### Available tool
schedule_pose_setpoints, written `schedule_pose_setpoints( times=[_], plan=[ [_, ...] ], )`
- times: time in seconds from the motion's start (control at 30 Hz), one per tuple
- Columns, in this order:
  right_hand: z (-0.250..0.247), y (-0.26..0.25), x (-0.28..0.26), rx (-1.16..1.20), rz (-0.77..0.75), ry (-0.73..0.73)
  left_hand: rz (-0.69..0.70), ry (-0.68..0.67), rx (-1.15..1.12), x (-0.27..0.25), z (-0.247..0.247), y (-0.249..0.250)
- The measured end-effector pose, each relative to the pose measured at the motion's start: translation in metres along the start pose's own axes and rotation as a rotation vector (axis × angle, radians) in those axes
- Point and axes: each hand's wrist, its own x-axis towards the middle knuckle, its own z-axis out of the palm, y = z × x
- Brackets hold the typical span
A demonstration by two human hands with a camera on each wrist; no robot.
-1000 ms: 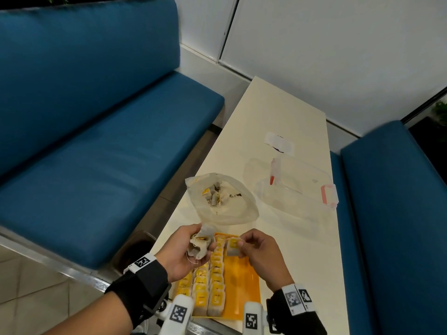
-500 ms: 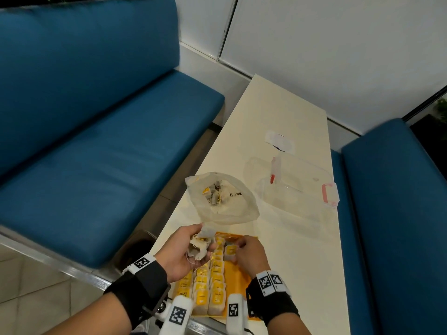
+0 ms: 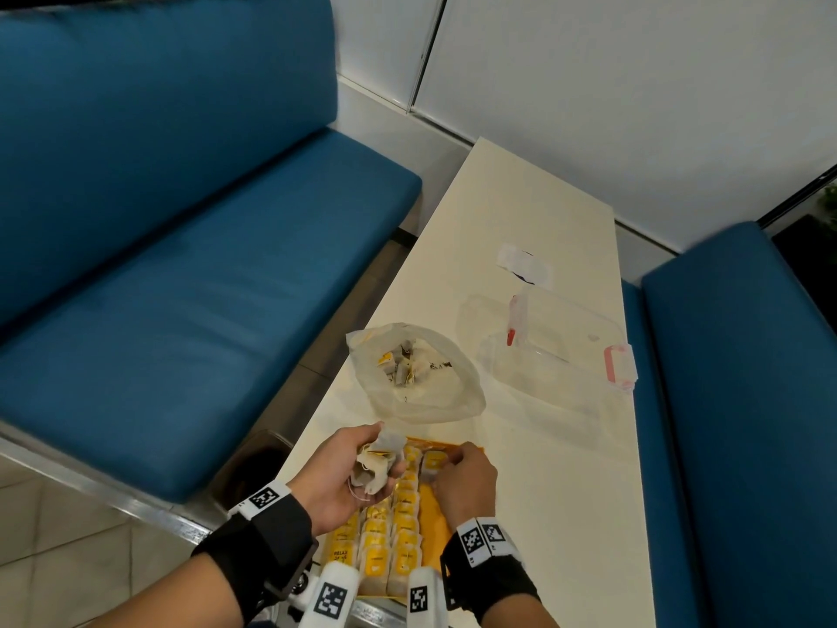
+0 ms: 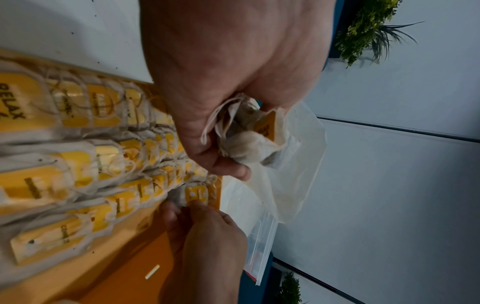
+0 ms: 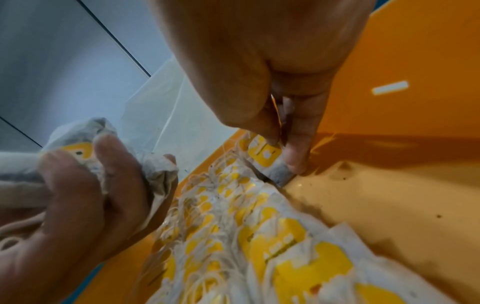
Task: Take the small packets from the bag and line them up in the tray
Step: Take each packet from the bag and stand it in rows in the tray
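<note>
An orange tray (image 3: pixel 430 523) lies at the near end of the table and holds rows of small packets (image 3: pixel 389 537) with yellow tags. My left hand (image 3: pixel 385 446) hovers over the tray's far left corner and grips a bunch of crumpled packets (image 3: pixel 376 464), also seen in the left wrist view (image 4: pixel 249 139). My right hand (image 3: pixel 441 464) pinches one packet (image 5: pixel 265 154) between thumb and finger, its lower end down on the tray floor at the far end of the right-hand row. The clear plastic bag (image 3: pixel 416 373) lies open just beyond the tray with several packets inside.
A clear plastic box (image 3: pixel 557 351) with pink latches stands to the right of the bag, and a small white wrapper (image 3: pixel 525 265) lies farther back. Blue benches flank the narrow cream table (image 3: pixel 543 469) on the left (image 3: pixel 181 265) and right (image 3: pixel 747 401).
My right hand has come down and slightly left with its packet, from above the tray's far end onto the tray floor. The left hand has stayed put with its bunch.
</note>
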Motion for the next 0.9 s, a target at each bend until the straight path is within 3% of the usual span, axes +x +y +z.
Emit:
schedule_pose_setpoints(
  times=[0.47, 0.9],
  plan=[
    [-0.002, -0.009, -0.003, 0.041, 0.040, -0.015, 0.018, -0.009, 0.028, -0.001, 0.003, -0.002],
    [-0.023, -0.008, -0.013, 0.105, 0.019, -0.140, 0.011, 0.010, 0.043, -0.004, 0.005, 0.001]
  ],
)
